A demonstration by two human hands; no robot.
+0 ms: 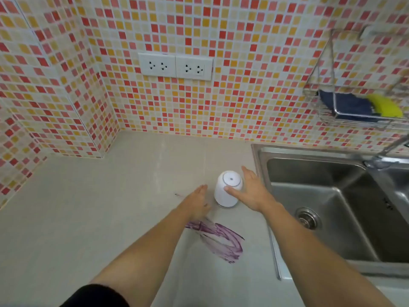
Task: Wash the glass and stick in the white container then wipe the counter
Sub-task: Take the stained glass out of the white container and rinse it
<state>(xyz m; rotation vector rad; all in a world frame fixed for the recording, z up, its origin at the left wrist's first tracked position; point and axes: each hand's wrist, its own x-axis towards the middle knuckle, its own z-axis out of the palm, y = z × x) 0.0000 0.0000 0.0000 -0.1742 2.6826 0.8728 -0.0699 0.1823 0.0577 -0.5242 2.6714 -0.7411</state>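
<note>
Inverted white container (228, 189), axis vertical, between our hands
Nearer: right hand (251, 192), thumb touching, fingers spread; left hand (199, 200) straight-fingered, just beside

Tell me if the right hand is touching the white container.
Touching. In the head view, the thumb of the right hand lies against the side of the white container, with no gap between them.

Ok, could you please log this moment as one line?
right hand: thumb on white container | left hand: open beside it | purple stain: on counter, unwiped
</note>
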